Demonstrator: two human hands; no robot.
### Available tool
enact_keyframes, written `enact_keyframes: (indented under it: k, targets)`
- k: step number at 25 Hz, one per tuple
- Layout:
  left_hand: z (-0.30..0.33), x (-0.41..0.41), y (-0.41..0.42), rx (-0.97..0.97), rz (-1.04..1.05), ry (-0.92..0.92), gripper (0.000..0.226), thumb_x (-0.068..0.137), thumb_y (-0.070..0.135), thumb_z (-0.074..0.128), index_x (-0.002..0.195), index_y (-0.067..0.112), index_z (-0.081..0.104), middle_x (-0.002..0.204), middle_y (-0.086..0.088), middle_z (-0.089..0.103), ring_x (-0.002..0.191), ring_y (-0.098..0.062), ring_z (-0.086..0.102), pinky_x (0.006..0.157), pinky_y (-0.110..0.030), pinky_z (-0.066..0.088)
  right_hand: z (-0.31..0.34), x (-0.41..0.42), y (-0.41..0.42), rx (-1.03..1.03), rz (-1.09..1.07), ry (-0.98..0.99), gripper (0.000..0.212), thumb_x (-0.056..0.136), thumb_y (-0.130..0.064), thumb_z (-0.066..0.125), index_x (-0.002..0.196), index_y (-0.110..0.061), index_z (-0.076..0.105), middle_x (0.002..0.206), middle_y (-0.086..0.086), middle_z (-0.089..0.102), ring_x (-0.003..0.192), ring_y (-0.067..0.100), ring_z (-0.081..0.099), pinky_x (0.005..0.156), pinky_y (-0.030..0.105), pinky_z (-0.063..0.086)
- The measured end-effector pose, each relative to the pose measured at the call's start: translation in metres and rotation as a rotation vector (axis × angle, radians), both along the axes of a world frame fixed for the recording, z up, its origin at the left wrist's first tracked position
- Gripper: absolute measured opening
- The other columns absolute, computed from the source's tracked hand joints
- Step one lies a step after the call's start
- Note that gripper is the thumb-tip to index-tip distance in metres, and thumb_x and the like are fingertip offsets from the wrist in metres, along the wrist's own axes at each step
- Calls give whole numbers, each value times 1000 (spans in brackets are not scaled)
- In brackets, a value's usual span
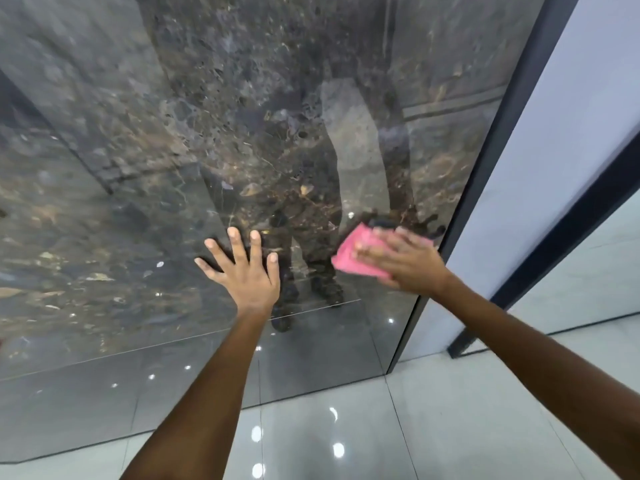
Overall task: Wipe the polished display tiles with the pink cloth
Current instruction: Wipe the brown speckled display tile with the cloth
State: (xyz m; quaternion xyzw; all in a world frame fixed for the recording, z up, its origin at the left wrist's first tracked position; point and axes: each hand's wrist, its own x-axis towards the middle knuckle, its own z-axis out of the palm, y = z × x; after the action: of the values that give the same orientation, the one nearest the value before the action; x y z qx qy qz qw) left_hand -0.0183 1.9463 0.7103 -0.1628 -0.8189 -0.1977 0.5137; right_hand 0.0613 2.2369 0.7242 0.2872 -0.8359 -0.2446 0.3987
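Right hand [403,261] presses the pink cloth [353,254] under flat fingers against the dark tile [242,133]; left hand [244,268] beside it, fingers spread.

The display tile [173,168] filling the upper left and centre of the frame looked like dark polished stone, brown and grey with pale veins and specks, its finish glossy enough to mirror a standing figure and ceiling lights. The pink cloth [349,254] at centre right appeared soft and matt, a fine woven fabric. A dark frame strip [485,209] along the tile's right edge looked smooth and matt. The floor tiles [450,427] at the bottom were pale grey, smooth and highly glossy, showing bright light spots.
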Motion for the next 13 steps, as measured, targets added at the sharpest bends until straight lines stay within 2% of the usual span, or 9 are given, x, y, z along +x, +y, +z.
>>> enact_keyframes:
  k: [2, 4, 7, 10, 11, 12, 13]
  targets:
    - [1, -1, 0, -30, 39, 19, 58, 104, 44, 17, 156, 29, -4, 162, 5, -15, 148, -29, -17, 114, -56, -10, 47, -14, 8, -392, -21, 202, 78, 90, -50, 45, 154, -24, 9, 162, -3, 6, 149, 23, 3, 118, 39, 6]
    - [2, 0, 0, -31, 33, 23, 58, 104, 45, 18, 156, 29, -4, 163, 5, -14, 148, -29, -17, 114, -56, -10, 45, -15, 10, -797, -39, 280, 75, 91, -43, 46, 154, -28, 9, 161, -8, 0, 149, 21, 1, 117, 42, 12]
    - [0, 2, 3, 14, -7, 19, 58, 104, 44, 17, 156, 30, -5, 163, 5, -14, 148, -29, -17, 114, -57, -9, -42, 11, -19, -1197, -237, 134, 77, 95, -44, 45, 153, -30, -3, 161, -9, -8, 148, 22, -4, 120, 45, 9]
    - [9, 5, 7, 9, -7, -44, 58, 104, 44, 17, 155, 31, -6, 162, 8, -18, 147, -27, -20, 115, -55, -12, -94, 14, -105, -1713, -453, -102, 80, 97, -40, 44, 151, -20, -11, 157, 4, -14, 146, 35, -6, 114, 64, 12]
    - [10, 8, 5, -21, -14, -60, 58, 104, 43, 18, 156, 30, -2, 161, 9, -18, 147, -25, -21, 115, -53, -13, -95, 10, -140, -1704, -458, -157, 81, 96, -37, 46, 150, -17, -11, 156, 7, -15, 144, 41, -4, 110, 70, 13]
    - [9, 13, -1, -40, -29, -74, 56, 104, 42, 21, 156, 29, 6, 162, 10, -17, 147, -21, -21, 115, -50, -14, -95, 7, -171, -1556, -411, -206, 83, 93, -35, 47, 151, -16, -9, 157, 9, -14, 142, 46, 2, 107, 71, 15]
    - [7, 19, -9, -33, -46, -87, 51, 104, 39, 26, 153, 27, 19, 163, 9, -13, 148, -17, -19, 116, -47, -15, -95, 6, -193, -1282, -321, -229, 86, 89, -36, 48, 153, -17, -5, 159, 8, -12, 141, 49, 10, 107, 68, 18]
